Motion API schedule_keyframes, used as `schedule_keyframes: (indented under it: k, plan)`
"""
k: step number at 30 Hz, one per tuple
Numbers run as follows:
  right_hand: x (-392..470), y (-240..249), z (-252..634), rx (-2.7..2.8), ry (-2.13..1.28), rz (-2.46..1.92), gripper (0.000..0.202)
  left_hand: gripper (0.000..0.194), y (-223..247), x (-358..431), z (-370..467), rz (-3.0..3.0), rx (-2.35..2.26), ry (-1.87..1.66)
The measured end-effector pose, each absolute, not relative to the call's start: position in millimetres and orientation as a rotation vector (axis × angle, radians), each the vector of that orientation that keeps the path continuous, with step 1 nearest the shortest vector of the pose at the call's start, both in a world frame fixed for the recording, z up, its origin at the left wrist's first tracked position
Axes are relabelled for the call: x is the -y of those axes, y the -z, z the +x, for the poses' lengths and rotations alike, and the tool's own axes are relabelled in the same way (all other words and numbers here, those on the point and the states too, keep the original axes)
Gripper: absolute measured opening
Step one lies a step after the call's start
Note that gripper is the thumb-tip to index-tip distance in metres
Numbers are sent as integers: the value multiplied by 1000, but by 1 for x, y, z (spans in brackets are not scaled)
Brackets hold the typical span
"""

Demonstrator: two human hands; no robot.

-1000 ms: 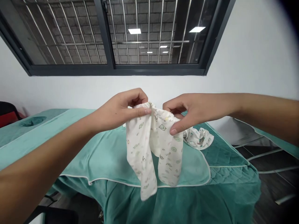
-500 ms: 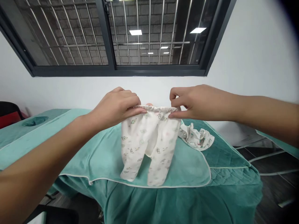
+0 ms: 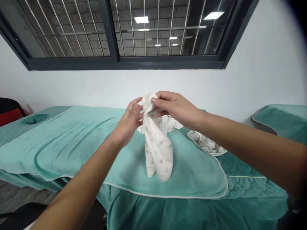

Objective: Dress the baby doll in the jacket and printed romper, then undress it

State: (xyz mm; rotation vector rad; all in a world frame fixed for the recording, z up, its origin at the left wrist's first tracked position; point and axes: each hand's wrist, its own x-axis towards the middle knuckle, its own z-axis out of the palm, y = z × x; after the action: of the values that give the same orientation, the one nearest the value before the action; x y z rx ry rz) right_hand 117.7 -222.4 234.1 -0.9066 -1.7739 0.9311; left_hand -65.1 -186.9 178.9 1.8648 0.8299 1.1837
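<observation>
White baby pants [image 3: 158,145] with a small printed pattern hang gathered in the middle of the head view, legs pointing down over the bed. My right hand [image 3: 174,103] pinches them near the top, thumb over the bunched cloth. At the left side of the same cloth is my left hand [image 3: 131,116], fingers apart and curved towards it; some fingertips touch or pass behind the fabric. Partly hidden behind the pants, another white printed garment [image 3: 172,124] lies on the green cover. Right of it, under my right forearm, sits a crumpled printed cloth piece [image 3: 207,143].
A bed with a green velvety cover [image 3: 79,137] spans the view, with a face hole [image 3: 35,118] at its left end. Behind it stand a white wall and a barred window [image 3: 127,63]. Another green-covered surface [image 3: 285,119] is at the right, a black-and-red object [image 3: 11,116] far left.
The pants went from spread wide between both hands to gathered into a narrow bunch. My right hand came left, and my left hand let go of the waistband. The view shifted slightly.
</observation>
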Motion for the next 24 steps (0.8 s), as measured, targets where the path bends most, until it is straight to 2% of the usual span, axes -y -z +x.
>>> schedule_keyframes:
  k: [3, 6, 9, 12, 15, 20, 24]
  plan:
    - [181, -203, 101, 1807, -964, -843, 24, 62, -123, 178, -61, 1700, -905, -1200]
    - [136, -170, 96, 1907, -845, -939, 44, 50, -69, 154, -69, 1502, -1154, -1192]
    - [85, -135, 107, 1959, -638, -1124, 60, 51, -33, 124, -84, 1477, -1360, -1115]
    - [24, -102, 132, 1940, -389, -1365, 64, 55, -23, 100, -91, 1608, -1562, -1227]
    - [-35, -79, 161, 1745, -310, -1762, 81, 49, -30, 79, -80, 1574, -1440, -1194]
    - [-99, -63, 198, 1468, -678, -2070, 105, 71, -34, 42, -34, 963, -1099, -876]
    - [-120, -61, 208, 1492, -779, -2075, 104, 73, -30, 21, -13, 914, -951, -825]
